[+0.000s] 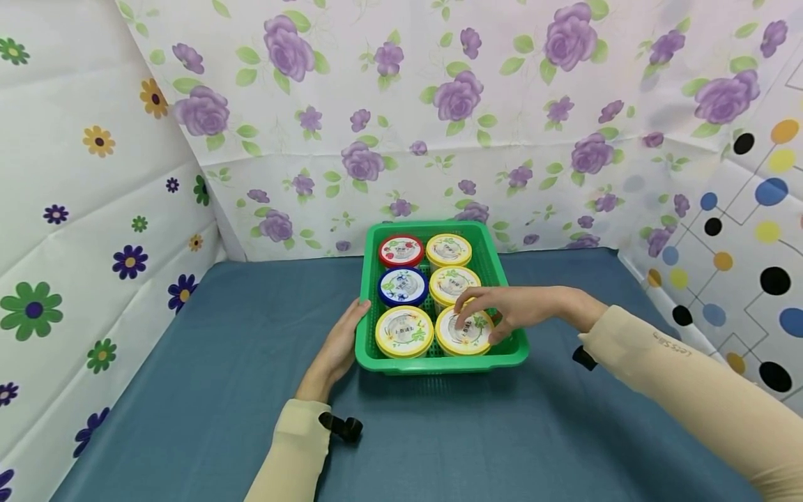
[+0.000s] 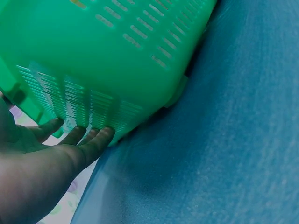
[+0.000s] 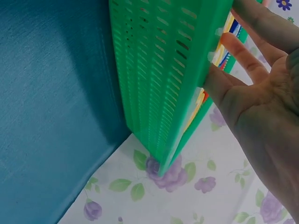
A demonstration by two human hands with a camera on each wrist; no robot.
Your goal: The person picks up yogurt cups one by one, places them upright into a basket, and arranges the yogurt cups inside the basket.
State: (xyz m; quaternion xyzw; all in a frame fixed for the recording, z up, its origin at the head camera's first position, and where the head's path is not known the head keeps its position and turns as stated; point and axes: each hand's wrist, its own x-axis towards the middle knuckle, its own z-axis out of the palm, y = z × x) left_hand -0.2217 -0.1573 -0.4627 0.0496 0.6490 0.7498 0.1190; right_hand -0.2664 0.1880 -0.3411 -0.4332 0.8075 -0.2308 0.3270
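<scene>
A green plastic basket holds several round tubs with printed lids. My left hand rests against the basket's left side. In the left wrist view, the extended fingers of that hand touch the slotted green wall. Over the front right yellow-lidded tub is my right hand, its fingers spread and loosely bent across the lid. Its thumb is by the lid's right edge. The right wrist view shows this hand reaching over the basket rim, which hides the fingertips' contact with the tub.
Beside that tub stands another yellow-lidded tub. Behind are a blue-lidded tub, a red-lidded tub and two more yellow-lidded ones. A blue cloth covers the table. Flower-patterned sheeting rises behind it and at the sides.
</scene>
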